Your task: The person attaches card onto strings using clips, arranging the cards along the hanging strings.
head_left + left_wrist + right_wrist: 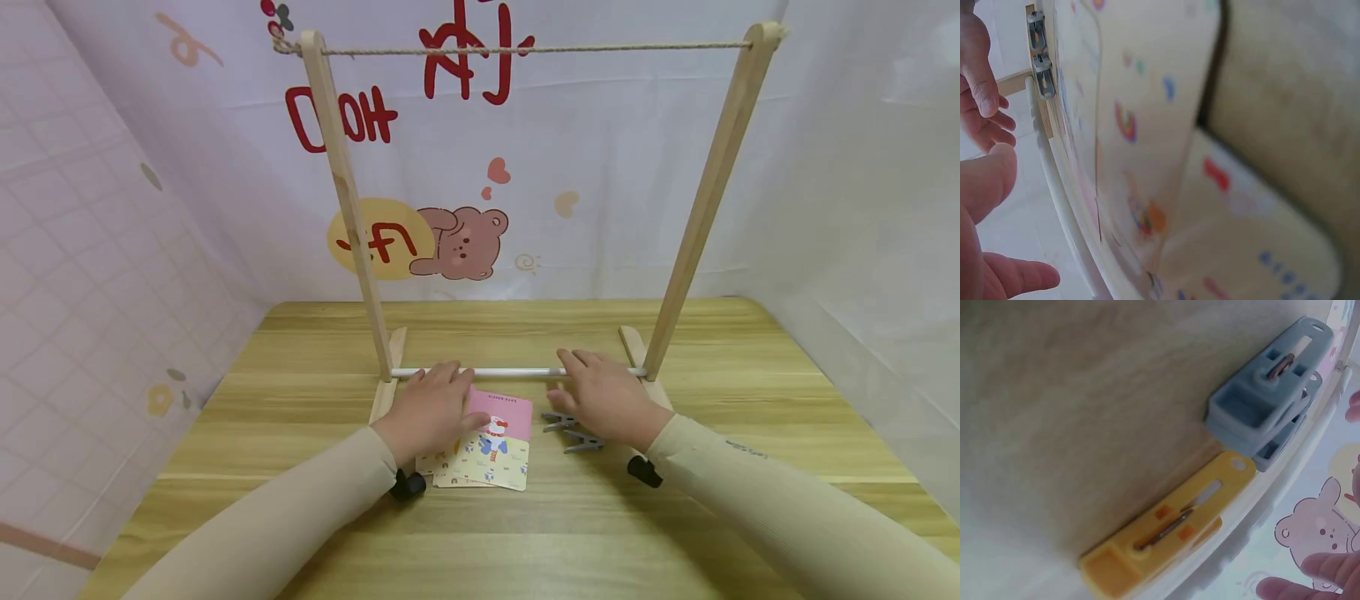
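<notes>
My left hand is held with fingers relaxed over the left side of several overlapping printed cards, partly hiding them. The cards carry small cartoon prints, and one has a pink upper half. My right hand has its fingers extended and holds nothing. Just left of it lie two grey clothespins, side by side on the table. In the right wrist view a yellow clothespin lies near the grey clothespins; the right hand hides it from the head view.
A wooden frame stands on the table, with a left post, a right post and a white crossbar low between them. A twine is strung across the top. A printed curtain hangs behind.
</notes>
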### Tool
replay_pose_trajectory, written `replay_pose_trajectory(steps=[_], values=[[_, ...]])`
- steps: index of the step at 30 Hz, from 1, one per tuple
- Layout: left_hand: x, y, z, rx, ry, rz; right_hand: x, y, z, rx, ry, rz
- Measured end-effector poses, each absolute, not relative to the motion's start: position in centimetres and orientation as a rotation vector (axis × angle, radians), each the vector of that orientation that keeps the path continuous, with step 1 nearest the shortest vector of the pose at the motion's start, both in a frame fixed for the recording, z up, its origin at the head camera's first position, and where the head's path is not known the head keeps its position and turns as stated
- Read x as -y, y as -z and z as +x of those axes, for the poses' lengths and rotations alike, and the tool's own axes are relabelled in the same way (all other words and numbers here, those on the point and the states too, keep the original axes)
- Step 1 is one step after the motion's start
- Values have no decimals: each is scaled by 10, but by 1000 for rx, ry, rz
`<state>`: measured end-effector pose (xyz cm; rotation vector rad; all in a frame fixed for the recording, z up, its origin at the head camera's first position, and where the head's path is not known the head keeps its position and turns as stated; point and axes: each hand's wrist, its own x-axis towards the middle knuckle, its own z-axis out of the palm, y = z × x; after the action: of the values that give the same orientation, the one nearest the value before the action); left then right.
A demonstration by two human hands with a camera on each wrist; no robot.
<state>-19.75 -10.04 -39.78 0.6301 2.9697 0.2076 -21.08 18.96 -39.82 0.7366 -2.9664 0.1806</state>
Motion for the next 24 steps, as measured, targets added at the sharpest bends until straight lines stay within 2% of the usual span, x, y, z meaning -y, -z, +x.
replay_pose_trajectory(steps=[15,24], values=[[103,401,-193,-2962,-171,710,-191,398,-205,2823,-181,913],[104,404,-191,-2936,-176,655,-193,405,-206,2833,-166,963]])
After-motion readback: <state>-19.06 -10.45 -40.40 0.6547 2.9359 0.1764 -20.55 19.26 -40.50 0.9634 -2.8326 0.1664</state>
